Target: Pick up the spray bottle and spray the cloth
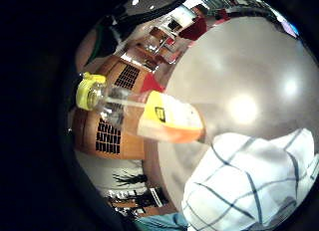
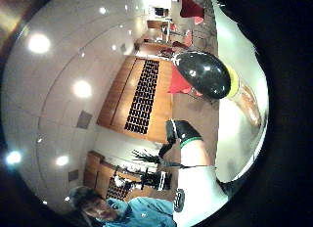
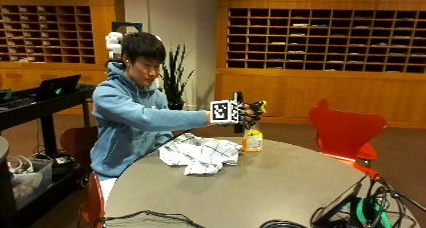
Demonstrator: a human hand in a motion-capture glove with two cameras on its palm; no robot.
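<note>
While raised above table, hands [image 3: 249,113] grip spray bottle [image 3: 252,137], fingers curled.

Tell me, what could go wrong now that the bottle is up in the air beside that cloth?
The gloved right hand holds the spray bottle by its yellow top, lifted near the table edge, so a slip could drop it off the far side. The checked cloth lies to the side of the bottle, not under it; a squeeze now might wet the table instead. Which way the nozzle faces is hard to tell.
</note>
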